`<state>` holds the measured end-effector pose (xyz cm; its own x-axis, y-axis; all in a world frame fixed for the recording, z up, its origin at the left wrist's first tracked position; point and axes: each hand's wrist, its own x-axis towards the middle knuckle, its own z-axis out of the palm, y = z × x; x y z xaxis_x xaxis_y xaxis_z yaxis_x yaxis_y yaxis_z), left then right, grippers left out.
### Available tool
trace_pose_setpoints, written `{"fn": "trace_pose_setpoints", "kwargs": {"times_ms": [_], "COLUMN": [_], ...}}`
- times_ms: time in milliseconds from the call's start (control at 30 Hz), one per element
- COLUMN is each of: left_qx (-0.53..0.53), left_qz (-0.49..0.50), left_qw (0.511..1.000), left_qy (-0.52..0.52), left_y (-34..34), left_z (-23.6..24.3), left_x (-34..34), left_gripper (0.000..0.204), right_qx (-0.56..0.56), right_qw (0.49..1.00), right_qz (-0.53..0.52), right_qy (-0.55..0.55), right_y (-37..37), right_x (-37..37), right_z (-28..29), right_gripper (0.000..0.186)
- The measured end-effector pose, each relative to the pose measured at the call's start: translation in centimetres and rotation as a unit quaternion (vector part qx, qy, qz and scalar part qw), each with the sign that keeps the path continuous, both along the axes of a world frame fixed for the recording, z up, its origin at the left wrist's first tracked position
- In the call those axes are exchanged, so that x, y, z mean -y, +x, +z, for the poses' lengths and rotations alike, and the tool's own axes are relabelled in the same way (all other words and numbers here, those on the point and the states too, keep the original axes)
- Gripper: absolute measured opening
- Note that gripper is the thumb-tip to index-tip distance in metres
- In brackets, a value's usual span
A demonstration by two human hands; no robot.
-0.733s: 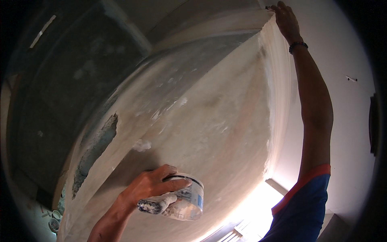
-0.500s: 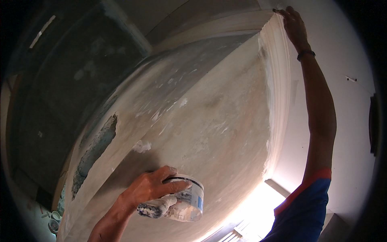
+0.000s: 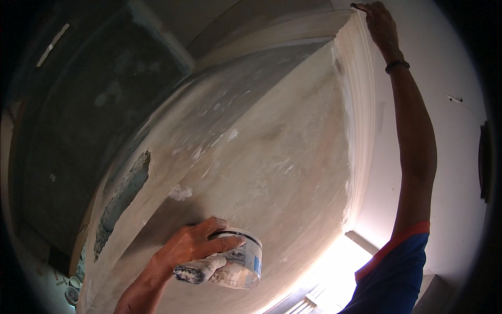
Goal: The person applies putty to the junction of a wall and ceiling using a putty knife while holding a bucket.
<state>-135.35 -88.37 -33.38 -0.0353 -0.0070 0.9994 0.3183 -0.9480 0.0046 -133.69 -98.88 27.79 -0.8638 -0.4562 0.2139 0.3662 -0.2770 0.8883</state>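
My left hand (image 3: 192,245) is closed around the rim of a plaster-smeared plastic tub (image 3: 243,261). Under the same fingers a thick handle (image 3: 193,272), caked with white and dark smears, sticks out; the rest of that tool is hidden. High at the upper right, my right hand (image 3: 381,26) pinches a small thin tool with a dark end (image 3: 357,7), its exact kind too small to make out. That hand is at the corner where the pale moulded cornice (image 3: 361,110) turns below the ceiling (image 3: 444,68).
A patchy plastered wall (image 3: 272,157) fills the middle, with a long broken-out hollow (image 3: 123,201) on its left. Beyond it is a dark grey wall (image 3: 104,104). Bright light enters through an opening (image 3: 329,277) at lower right. Small tubs (image 3: 73,290) stand far below at left.
My right hand has shifted slightly up and left at the cornice corner with the thin tool. The left hand and tub have drifted a little left in view.
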Motion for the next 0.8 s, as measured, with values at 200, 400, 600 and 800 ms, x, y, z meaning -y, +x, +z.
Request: {"fn": "trace_pose_setpoints", "kwargs": {"times_ms": [200,400,600,800], "left_qx": [0.001,0.000,0.002,0.019], "left_qz": [-0.001,0.015,0.001,0.014], "left_qw": [1.000,1.000,1.000,1.000], "left_qy": [-0.001,0.011,0.007,0.010], "left_y": [0.1,-0.1,0.0,0.2], "left_z": [-0.1,0.0,0.2,0.0], "left_x": [0.1,0.1,0.0,0.0], "left_gripper": [0.062,0.062,0.062,0.046], "right_qx": [-0.074,-0.109,-0.096,-0.028], "right_qw": [0.996,0.992,0.994,0.999], "right_qz": [-0.045,-0.068,-0.025,-0.010], "right_qy": [0.031,0.014,0.033,0.015], "right_y": [-1.2,-1.9,-1.1,1.1], "right_x": [-0.6,-2.0,-3.5,1.2], "right_z": [-0.6,-0.9,1.2,2.2], "right_gripper": [0.035,0.031,0.032,0.027]}}
